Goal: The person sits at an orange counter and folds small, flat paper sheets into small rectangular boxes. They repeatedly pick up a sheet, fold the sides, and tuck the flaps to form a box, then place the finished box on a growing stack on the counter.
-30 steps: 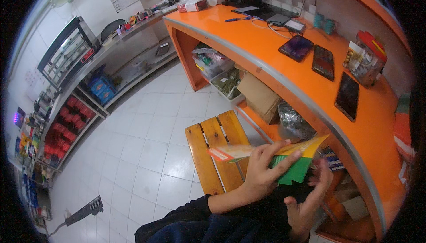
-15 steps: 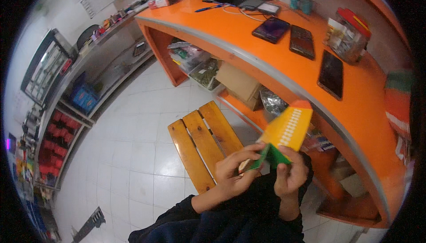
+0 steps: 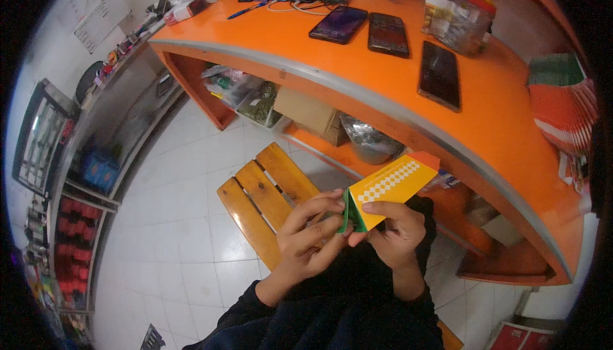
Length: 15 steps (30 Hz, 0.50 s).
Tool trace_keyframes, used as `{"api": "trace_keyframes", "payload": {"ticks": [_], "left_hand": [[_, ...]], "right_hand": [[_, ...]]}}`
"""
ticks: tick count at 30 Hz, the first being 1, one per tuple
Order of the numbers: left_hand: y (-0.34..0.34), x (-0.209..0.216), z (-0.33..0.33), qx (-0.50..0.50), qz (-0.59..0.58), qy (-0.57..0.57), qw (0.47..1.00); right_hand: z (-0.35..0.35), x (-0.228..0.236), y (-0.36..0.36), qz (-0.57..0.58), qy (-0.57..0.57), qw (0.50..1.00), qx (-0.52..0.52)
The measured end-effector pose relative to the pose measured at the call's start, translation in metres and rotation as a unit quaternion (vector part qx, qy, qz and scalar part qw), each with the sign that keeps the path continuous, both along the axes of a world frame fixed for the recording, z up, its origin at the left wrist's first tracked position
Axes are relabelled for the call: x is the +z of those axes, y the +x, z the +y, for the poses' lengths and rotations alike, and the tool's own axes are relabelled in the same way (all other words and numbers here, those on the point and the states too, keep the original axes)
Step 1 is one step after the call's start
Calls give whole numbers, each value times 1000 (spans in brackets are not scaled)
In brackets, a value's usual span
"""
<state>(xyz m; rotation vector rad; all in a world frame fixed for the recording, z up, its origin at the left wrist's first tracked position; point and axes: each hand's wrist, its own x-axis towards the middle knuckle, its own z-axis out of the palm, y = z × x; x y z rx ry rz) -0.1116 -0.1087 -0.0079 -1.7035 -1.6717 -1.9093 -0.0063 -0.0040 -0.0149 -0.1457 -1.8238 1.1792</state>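
Note:
Above my lap, both hands hold a flat yellow card packet (image 3: pixel 393 184) with a row of white diamonds, an orange end and a green part at its near end. My right hand (image 3: pixel 396 232) grips its lower edge, thumb flat on the yellow face. My left hand (image 3: pixel 313 228) has its fingers closed at the green flap (image 3: pixel 347 213), which stands at an angle to the yellow face. Fingers hide part of the green end, so what lies inside cannot be seen.
A wooden slatted stool (image 3: pixel 265 187) stands left of my hands. The curved orange desk (image 3: pixel 255 34) carries phones (image 3: pixel 439 75), a red-lidded plastic jar (image 3: pixel 456 21) and a stack of red and green packets (image 3: pixel 562 98). Under it are a cardboard box (image 3: pixel 306 110) and plastic bags (image 3: pixel 370 136).
The packet has tilted so its yellow face shows more fully, and my right thumb now lies on that face. My view has swung right, shifting the desk and stool leftward.

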Motion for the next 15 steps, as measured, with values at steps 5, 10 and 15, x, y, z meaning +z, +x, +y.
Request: {"api": "trace_keyframes", "payload": {"ticks": [5, 10, 15], "left_hand": [[9, 3, 1, 76, 158, -64, 982], [33, 12, -7, 62, 190, -161, 966], [17, -26, -18, 5, 70, -132, 989]], "right_hand": [[3, 0, 9, -40, 70, 995, -52], [-3, 4, 5, 66, -85, 994, -32], [-15, -5, 10, 55, -152, 986, 50]]}}
